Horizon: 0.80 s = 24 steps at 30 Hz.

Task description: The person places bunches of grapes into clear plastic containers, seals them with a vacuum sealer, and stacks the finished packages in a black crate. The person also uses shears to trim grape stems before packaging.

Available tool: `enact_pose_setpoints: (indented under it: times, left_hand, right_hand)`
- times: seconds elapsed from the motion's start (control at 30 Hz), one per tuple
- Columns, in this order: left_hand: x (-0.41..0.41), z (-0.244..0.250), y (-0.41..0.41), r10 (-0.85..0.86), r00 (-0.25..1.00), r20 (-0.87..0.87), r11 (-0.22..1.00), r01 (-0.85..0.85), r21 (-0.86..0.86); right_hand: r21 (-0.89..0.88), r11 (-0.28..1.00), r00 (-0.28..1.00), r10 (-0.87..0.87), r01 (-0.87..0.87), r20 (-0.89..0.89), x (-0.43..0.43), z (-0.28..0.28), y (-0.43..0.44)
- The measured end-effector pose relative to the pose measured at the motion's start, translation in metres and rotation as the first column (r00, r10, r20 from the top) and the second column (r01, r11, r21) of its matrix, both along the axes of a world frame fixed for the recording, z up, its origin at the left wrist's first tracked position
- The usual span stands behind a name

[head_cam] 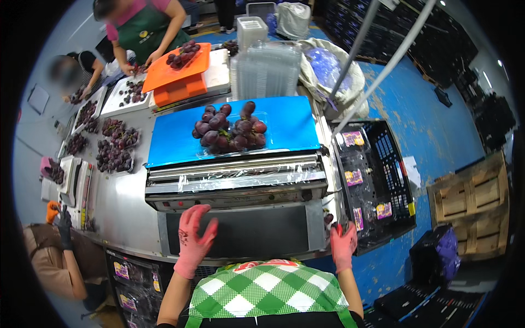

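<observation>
My left hand (193, 238), in a pink glove, hovers over the left end of the wrapping machine's black plate (258, 231), fingers apart and holding nothing. At the right edge of the bench, my right hand (343, 246), gloved alike, holds a red-handled tool (338, 229) whose working end is hard to make out. Beyond the plate, plastic film (246, 176) lies across the machine's metal rollers. A clear plastic tray of dark red grapes (231, 129) rests on the blue board (287, 119) behind them. One loose grape (328, 218) lies near my right hand.
Stacked clear trays (266, 69) and an orange scale (180, 82) with grapes stand behind the board. Filled grape trays (115, 158) are at left. A black crate (373, 184) of wrapped packs is at right. Co-workers stand at upper left; another person's gloved hands (61, 217) are at lower left.
</observation>
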State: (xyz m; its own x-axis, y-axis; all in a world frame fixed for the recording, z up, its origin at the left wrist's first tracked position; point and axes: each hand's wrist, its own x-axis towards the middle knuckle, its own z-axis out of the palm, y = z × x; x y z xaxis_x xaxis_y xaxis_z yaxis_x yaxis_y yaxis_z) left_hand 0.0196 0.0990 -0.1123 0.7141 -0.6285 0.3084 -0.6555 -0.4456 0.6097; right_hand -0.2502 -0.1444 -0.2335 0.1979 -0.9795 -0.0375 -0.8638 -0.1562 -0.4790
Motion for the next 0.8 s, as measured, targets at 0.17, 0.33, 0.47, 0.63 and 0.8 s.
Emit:
enact_pose_setpoints:
  times: [0.17, 0.33, 0.47, 0.63, 0.8]
  left_hand:
    - [0.024, 0.001, 0.005, 0.07, 0.997, 0.015, 0.997, -0.069, -0.044]
    - [0.058, 0.014, -0.013, 0.101, 0.995, 0.01, 0.987, -0.099, -0.129]
    - [0.084, 0.007, -0.02, 0.06, 0.996, -0.064, 0.977, -0.072, -0.201]
    - [0.136, -0.001, -0.041, -0.071, 0.815, -0.576, 0.892, -0.206, -0.402]
    - [0.195, -0.029, -0.078, -0.271, 0.681, -0.681, 0.831, -0.192, -0.522]
  right_hand:
    - [0.136, 0.987, 0.958, 0.123, -0.09, -0.258, 0.004, 0.001, -0.001]
    - [-0.145, 0.87, 0.862, 0.42, -0.471, -0.284, 0.013, 0.002, -0.017]
    - [0.036, 0.936, 0.926, 0.34, -0.35, 0.163, 0.005, -0.003, -0.039]
    - [-0.223, 0.929, 0.839, 0.364, -0.295, 0.405, 0.062, 0.072, -0.05]
    - [-0.196, 0.84, 0.648, 0.521, -0.507, 0.555, 0.175, 0.126, -0.046]
